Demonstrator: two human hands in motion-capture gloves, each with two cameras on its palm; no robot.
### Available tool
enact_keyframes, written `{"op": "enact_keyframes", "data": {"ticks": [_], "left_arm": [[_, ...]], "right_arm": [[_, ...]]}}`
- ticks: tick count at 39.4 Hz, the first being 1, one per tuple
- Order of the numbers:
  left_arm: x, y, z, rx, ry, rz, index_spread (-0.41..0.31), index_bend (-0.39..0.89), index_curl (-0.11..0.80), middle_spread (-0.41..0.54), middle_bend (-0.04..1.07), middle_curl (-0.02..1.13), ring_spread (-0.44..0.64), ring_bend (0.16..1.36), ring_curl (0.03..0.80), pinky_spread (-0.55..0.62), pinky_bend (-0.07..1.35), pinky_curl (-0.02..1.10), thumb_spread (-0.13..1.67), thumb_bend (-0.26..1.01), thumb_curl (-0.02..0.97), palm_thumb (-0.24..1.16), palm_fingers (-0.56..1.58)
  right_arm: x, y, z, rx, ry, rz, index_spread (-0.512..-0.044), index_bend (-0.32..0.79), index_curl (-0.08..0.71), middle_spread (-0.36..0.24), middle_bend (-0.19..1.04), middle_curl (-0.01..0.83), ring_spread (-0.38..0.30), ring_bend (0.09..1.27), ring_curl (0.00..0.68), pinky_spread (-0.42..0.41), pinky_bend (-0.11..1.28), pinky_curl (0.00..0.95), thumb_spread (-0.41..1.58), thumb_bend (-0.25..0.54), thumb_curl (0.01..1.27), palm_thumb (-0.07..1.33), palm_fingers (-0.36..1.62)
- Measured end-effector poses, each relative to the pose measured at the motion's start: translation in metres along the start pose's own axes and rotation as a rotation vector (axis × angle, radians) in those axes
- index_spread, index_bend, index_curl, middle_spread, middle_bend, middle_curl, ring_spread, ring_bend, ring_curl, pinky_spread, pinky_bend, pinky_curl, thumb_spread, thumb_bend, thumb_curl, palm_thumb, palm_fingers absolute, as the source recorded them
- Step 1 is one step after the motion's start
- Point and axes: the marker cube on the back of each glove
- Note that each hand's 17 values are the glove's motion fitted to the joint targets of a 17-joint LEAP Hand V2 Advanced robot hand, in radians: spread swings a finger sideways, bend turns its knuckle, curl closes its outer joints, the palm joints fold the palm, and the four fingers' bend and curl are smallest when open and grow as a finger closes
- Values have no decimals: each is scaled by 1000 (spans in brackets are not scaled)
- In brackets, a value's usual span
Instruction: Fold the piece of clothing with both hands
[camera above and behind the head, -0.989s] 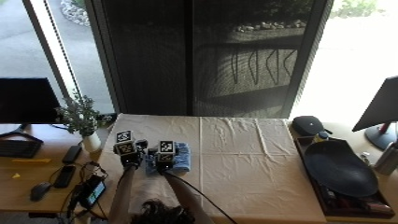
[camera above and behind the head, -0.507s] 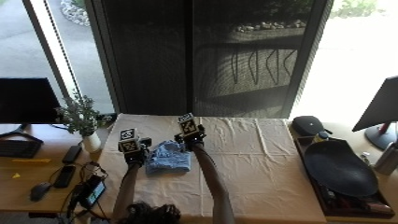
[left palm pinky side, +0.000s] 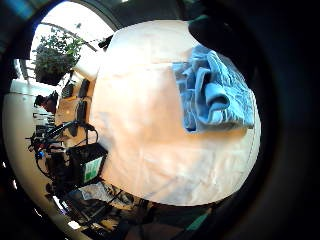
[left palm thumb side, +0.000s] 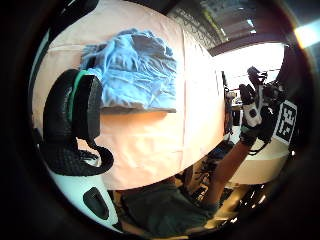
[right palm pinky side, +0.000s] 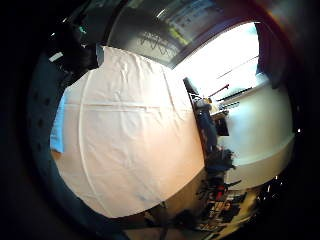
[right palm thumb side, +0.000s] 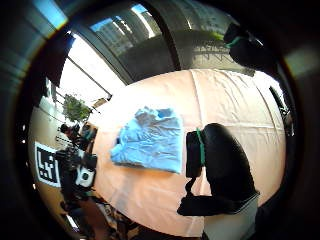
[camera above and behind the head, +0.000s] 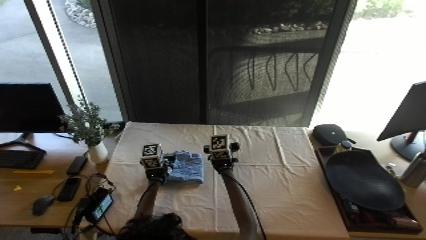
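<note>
Palm views show blue garment (right palm thumb side: 150, 141) folded, both hands clear

The outside view looked down from above and behind the person's head, facing the windows across the desk (camera above and behind the head: 279, 165). Both left palm cameras sat close over the blue garment (camera above and behind the head: 187, 167). The right thumb-side camera looked back at that same garment from farther off, while the right little-finger side faced mostly cloth-covered desk, catching only the garment's edge.
</note>
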Motion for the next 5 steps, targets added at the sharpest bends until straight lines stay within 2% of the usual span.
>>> {"op": "enact_keyframes", "data": {"ticks": [2, 5], "left_arm": [[5, 2, 2, 0, -6, 11, -126, 124, 278, -95, 217, 416, 123, 546, 315, 255, 453, 306, 1500, 31, 254, 489, 415], [9, 6, 1, 1, -14, 14, -127, 125, 278, -96, 215, 416, 121, 545, 314, 253, 450, 304, 1489, 21, 255, 480, 416]], "right_arm": [[-7, -15, 0, 121, -49, -3, -352, 156, 256, -178, 174, 374, -115, 432, 342, 51, 572, 325, 1256, -9, 409, 636, 647], [-7, -19, 1, 168, -66, -2, -351, 145, 263, -166, 173, 372, -115, 423, 345, 59, 568, 328, 1263, -11, 408, 638, 642]]}}
